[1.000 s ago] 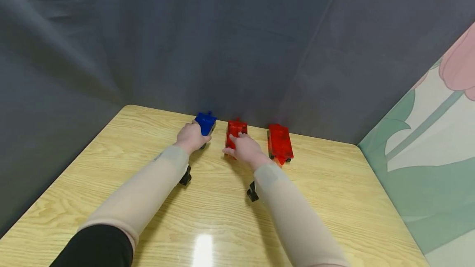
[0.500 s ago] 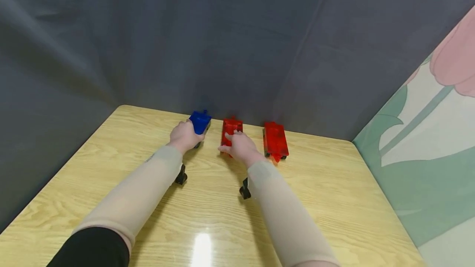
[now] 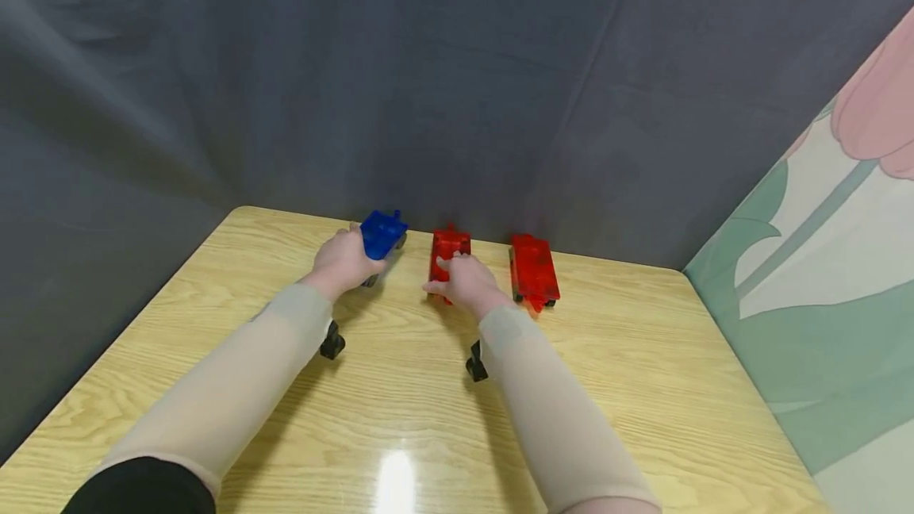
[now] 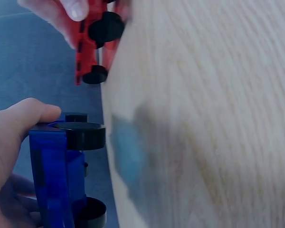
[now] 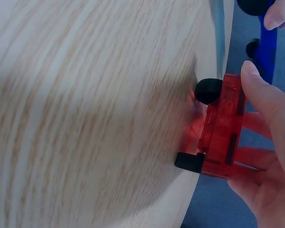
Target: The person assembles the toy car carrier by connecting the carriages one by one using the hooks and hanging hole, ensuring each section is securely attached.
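The left hand [image 3: 341, 260] grips the blue car [image 3: 381, 235], thumb along one side and fingers curled round the other; the right hand [image 3: 467, 284] pinches the red car [image 3: 451, 243] between thumb and fingers at its near part. The red car's long axis points from the person toward the curtain [image 3: 428, 101]. The blue car lies just left of the red car, its far end slanting toward it, so the left hand is nearer that gap. Its wheels look raised, with their shadow set apart, though the angle makes this hard to judge. Right of the red car, well within the right hand's reach, stands the other red car [image 3: 535, 268], untouched. The table [image 3: 407, 403] ends just beyond the red car; nearer the person, wood stretches between the sleeves [image 3: 221, 387].
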The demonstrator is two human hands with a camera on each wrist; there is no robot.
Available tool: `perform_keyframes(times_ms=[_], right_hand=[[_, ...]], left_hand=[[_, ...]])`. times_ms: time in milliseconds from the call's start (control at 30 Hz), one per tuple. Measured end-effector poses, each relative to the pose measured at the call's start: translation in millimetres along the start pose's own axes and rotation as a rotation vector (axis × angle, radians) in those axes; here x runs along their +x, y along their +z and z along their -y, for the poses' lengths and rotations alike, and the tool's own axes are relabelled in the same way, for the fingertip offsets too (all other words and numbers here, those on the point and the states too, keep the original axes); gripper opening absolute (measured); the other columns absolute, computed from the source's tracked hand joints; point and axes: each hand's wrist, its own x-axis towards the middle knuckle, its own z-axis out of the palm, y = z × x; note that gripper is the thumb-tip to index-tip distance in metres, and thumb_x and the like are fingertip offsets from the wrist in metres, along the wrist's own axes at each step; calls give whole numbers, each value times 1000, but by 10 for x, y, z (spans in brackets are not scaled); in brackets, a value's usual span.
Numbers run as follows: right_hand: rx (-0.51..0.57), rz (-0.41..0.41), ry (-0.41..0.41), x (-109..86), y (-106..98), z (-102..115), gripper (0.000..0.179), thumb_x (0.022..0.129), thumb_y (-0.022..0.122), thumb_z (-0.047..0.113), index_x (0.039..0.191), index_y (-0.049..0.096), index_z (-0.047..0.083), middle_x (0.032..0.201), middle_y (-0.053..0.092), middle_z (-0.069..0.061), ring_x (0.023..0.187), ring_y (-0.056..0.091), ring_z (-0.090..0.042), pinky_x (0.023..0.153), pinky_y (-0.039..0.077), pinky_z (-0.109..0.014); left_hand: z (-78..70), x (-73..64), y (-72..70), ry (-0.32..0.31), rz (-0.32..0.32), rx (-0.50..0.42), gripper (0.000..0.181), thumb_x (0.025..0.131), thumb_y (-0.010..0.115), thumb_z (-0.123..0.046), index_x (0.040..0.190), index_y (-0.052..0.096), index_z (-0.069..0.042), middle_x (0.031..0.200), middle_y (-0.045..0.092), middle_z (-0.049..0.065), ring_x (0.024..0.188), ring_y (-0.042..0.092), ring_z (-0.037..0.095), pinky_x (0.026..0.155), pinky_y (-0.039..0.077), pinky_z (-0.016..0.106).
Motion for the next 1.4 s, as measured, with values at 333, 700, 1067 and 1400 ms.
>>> perform_keyframes(times_ms=[333, 700, 1067, 1400], right_hand=[[8, -15, 1, 28, 20, -3, 71, 90, 64, 55, 150, 44, 22, 156, 33, -16, 142, 31, -33, 111, 33, -45], [-3, -23, 12, 11, -33, 9, 70, 90, 64, 54, 149, 46, 22, 155, 34, -15, 141, 33, -33, 112, 32, -44], [8, -31, 2, -1, -21, 0, 68, 90, 67, 51, 148, 48, 21, 154, 35, -17, 141, 33, -34, 112, 31, -45], [11, -32, 16, -14, -28, -15, 69, 89, 67, 52, 148, 48, 22, 153, 38, -15, 140, 36, -34, 111, 32, -45]], left_hand=[[14, -261, -117, 107, 41, -32, 96, 85, 76, -36, 148, 26, 16, 138, 45, 34, 117, 54, 44, 96, 45, 56], [26, -502, -210, 129, 144, -43, 97, 81, 78, -29, 151, 24, 10, 144, 40, 31, 117, 52, 41, 97, 44, 55], [101, -666, -275, 301, 244, -54, 95, 78, 80, -19, 153, 27, 6, 133, 48, 23, 103, 54, 31, 88, 49, 46], [193, -688, -268, 408, 388, -59, 93, 76, 78, -12, 155, 28, -3, 142, 44, 17, 106, 50, 27, 87, 45, 41]])
